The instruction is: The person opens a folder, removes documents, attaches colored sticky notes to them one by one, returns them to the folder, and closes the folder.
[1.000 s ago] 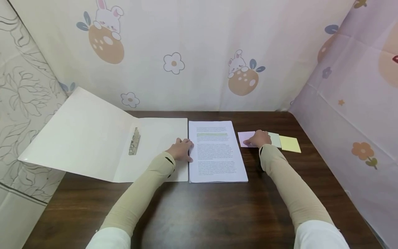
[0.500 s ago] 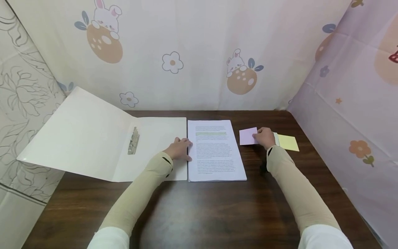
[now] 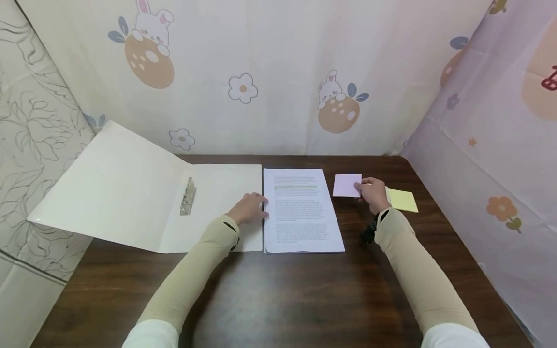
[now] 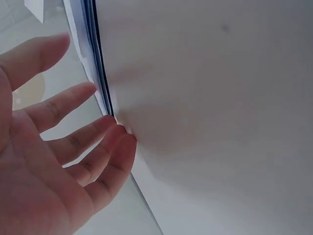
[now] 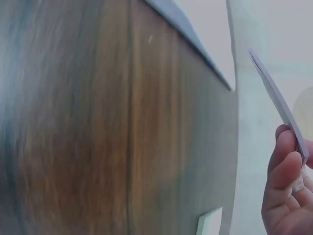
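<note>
My right hand (image 3: pixel 373 192) pinches a purple sticky note pad (image 3: pixel 345 185) by its right edge. In the right wrist view, the pad (image 5: pixel 271 85) is seen edge-on, raised off the table, with thumb and fingertips on its end. My left hand (image 3: pixel 249 209) is over the inner side of the open white binder (image 3: pixel 217 183), its fingertips by the left edge of the printed paper stack (image 3: pixel 300 212). Its fingers are spread and loosely bent in the left wrist view, the lower fingertips at the sheets' edge.
A yellow sticky note pad (image 3: pixel 403 200) lies right of my right hand, with a pale green pad (image 3: pixel 388 194) mostly hidden between. The binder's metal clip (image 3: pixel 188 196) stands near its spine, and its cover (image 3: pixel 113 193) leans up at left. Patterned curtains (image 3: pixel 278 121) border the table.
My right hand has picked up the purple pad from the row of pads and lifted it. The left hand has stayed at the paper's edge with little movement.
</note>
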The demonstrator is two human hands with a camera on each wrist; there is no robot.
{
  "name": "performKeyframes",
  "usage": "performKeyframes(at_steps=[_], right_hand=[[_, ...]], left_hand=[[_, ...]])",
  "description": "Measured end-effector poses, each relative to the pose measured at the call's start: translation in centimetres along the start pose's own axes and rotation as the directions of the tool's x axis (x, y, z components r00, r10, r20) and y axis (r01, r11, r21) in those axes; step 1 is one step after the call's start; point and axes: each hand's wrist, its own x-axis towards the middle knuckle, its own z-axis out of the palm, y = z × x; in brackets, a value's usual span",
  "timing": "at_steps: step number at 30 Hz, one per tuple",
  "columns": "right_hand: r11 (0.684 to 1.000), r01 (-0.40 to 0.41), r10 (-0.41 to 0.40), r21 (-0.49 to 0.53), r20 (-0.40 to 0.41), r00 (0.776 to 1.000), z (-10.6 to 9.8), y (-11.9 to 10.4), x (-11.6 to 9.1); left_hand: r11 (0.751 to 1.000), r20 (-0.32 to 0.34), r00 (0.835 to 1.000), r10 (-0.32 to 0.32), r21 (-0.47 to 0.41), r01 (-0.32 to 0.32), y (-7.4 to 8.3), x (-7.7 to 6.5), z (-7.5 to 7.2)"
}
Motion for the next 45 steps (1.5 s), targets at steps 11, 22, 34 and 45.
performKeyframes(at_steps=[11, 22, 34, 45], right_hand=[[0.993, -0.018, 0.007, 0.114, 0.092, 0.996, 2.3, -0.2, -0.6], [0.985, -0.015, -0.015, 0.172, 0.173, 0.985, 3.8, -1.8, -2.0], [0.987, 0.014, -0.051, 0.163, 0.222, 0.974, 5.6, -2.8, -3.6], [0.977, 0.043, -0.101, 0.208, 0.276, 0.956, 7.0, -3.9, -5.4]], left_hand=[[0.995, -0.045, 0.997, -0.06, -0.08, 0.056, 0.6, -0.4, 0.2], [0.968, -0.129, 0.99, -0.053, -0.25, 0.019, 1.1, -0.2, -0.8], [0.896, -0.206, 0.978, -0.02, -0.437, -0.074, 1.8, -0.5, -0.7], [0.759, -0.183, 0.98, -0.075, -0.648, -0.063, 3.6, -0.8, -0.7]])
